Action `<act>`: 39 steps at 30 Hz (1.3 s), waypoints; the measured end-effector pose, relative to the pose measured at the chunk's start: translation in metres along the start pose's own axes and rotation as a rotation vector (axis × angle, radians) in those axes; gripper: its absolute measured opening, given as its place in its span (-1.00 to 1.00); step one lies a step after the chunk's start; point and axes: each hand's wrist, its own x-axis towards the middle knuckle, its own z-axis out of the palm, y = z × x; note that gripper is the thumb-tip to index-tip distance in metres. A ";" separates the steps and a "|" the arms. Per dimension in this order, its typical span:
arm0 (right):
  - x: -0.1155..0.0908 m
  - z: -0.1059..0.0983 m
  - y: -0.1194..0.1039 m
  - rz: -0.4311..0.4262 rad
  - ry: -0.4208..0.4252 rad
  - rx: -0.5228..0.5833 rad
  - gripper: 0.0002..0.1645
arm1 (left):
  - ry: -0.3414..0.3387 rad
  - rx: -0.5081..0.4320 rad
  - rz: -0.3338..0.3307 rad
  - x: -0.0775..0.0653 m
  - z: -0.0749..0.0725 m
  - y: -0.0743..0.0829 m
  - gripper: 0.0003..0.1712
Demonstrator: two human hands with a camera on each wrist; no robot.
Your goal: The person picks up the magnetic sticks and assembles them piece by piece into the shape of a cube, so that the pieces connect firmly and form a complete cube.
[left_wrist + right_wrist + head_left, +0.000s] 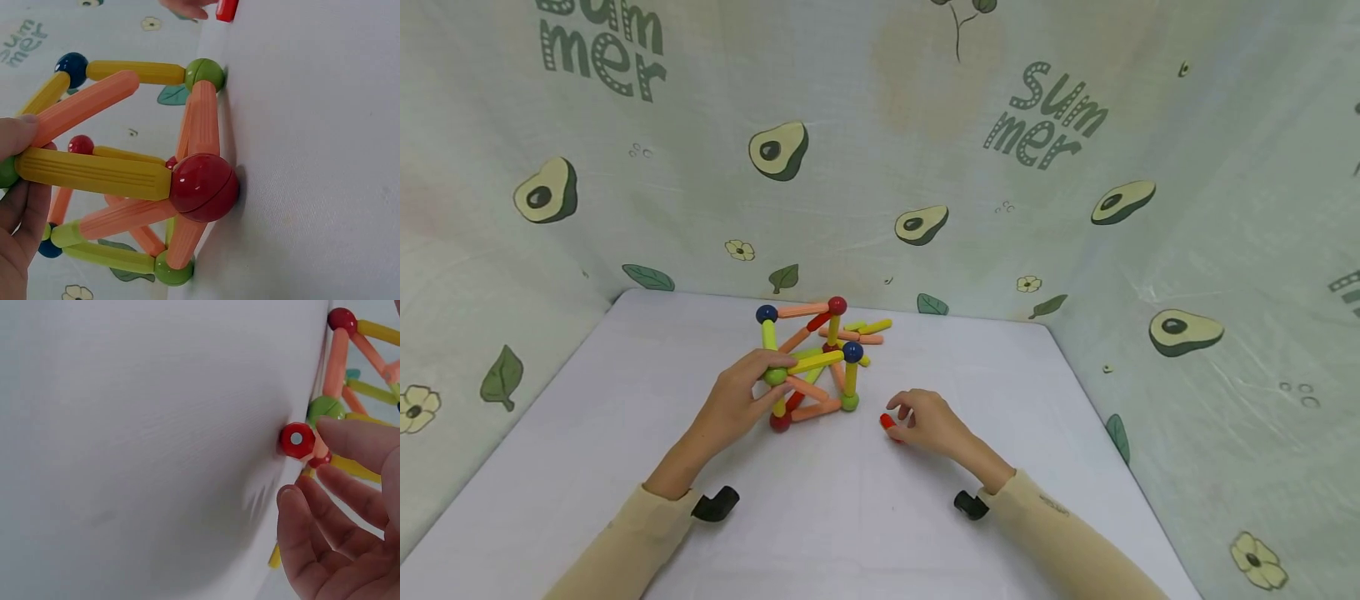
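A frame of magnetic building rods and balls (816, 410) stands on the table. My left hand (737, 396) pinches the green ball (775, 376) at its near upper corner, thumb on one side and fingers on the other. From that ball a yellow rod (816, 362) reaches to a blue ball (852, 352). A salmon rod (90, 105) also starts at the grip, and its other end sticks out free in the left wrist view. To the right, a short red rod (297, 439) lies on the table. Beside it is my right hand (932, 421), thumb right at the rod, fingers spread and loosely bent.
Several loose yellow and salmon rods (871, 339) lie behind the frame. A white cloth (865, 517) covers the table. Printed fabric (850, 208) hangs at the back and sides.
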 end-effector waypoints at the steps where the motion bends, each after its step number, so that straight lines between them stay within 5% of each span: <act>1: -0.001 0.000 0.002 0.004 -0.009 0.001 -0.63 | 0.001 0.001 0.002 0.000 0.000 0.000 -0.43; 8: -0.003 0.001 0.007 -0.049 -0.052 -0.010 -0.73 | 0.003 -0.003 -0.002 0.000 -0.001 -0.001 -0.46; 16: 0.010 0.012 -0.018 -0.185 0.006 0.022 -0.71 | 0.008 -0.009 -0.001 0.000 -0.001 -0.001 -0.46; 27: 0.035 0.033 -0.047 -0.227 0.112 0.094 -0.69 | -0.013 -0.024 -0.012 0.000 -0.002 0.002 -0.46; 39: 0.039 0.033 -0.054 -0.209 0.101 0.142 -0.64 | -0.007 -0.041 -0.009 -0.001 -0.003 0.000 -0.45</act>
